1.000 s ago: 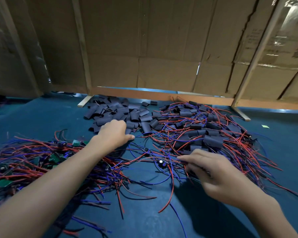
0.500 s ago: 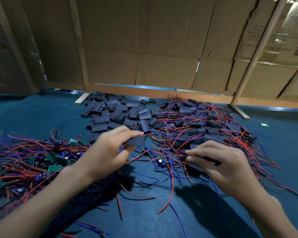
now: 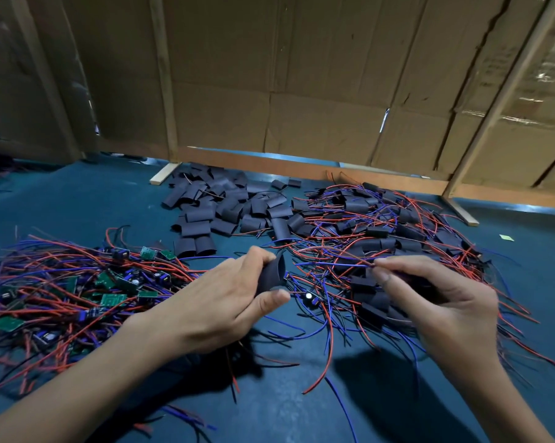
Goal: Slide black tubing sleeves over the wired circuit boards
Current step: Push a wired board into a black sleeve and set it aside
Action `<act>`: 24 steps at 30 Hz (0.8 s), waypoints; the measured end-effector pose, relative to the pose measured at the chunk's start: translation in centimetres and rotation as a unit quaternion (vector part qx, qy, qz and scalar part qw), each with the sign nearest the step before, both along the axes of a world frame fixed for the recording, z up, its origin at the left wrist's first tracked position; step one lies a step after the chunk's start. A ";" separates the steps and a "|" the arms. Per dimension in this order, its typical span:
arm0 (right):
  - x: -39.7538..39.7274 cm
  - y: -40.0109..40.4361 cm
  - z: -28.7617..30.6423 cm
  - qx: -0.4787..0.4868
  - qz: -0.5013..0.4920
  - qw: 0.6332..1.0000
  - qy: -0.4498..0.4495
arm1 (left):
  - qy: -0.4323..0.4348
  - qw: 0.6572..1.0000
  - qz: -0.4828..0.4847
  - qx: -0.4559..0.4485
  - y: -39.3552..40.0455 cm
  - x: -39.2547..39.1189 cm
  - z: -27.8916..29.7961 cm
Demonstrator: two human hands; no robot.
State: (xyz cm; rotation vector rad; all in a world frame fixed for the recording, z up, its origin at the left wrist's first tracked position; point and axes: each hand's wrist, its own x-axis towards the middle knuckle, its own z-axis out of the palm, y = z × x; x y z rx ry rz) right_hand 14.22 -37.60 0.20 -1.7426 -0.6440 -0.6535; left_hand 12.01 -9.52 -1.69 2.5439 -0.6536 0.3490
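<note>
Black tube sleeve [image 3: 271, 274], one, sits pinched in the left hand [image 3: 225, 302]. The right hand [image 3: 435, 298] pinches some wires [image 3: 343, 266]. Two hands, three piles on the blue tabletop [image 3: 78, 199]: loose sleeves [image 3: 225, 206], bare green boards [image 3: 78, 282], sleeved boards [image 3: 381, 225].

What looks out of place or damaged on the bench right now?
Little stands out. One loose wired board lies alone on the blue mat between the hands, apart from the piles. A small pale green scrap sits far right. The cardboard backdrop is creased and torn.
</note>
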 end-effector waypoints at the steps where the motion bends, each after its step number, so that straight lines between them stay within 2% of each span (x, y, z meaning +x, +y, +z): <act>1: 0.0 0.1 0.0 0.006 0.001 1.000 0.000 | -0.008 1.000 0.001 0.012 0.0 0.0 0.0; 10: -0.4 0.6 -0.2 -0.027 0.031 0.999 -0.013 | -0.036 0.999 0.004 0.014 -0.4 0.1 0.0; 17: -0.4 0.7 -0.1 -0.033 0.005 0.999 -0.021 | -0.009 1.000 0.020 -0.014 -0.6 0.2 0.0; 21: -0.2 0.4 -0.2 -0.070 0.018 0.996 -0.050 | -0.002 0.999 0.032 -0.001 -0.7 0.1 -0.1; 24: -0.2 0.3 -0.2 -0.120 0.029 0.988 -0.087 | -0.066 0.997 0.038 0.020 -0.8 0.3 -0.1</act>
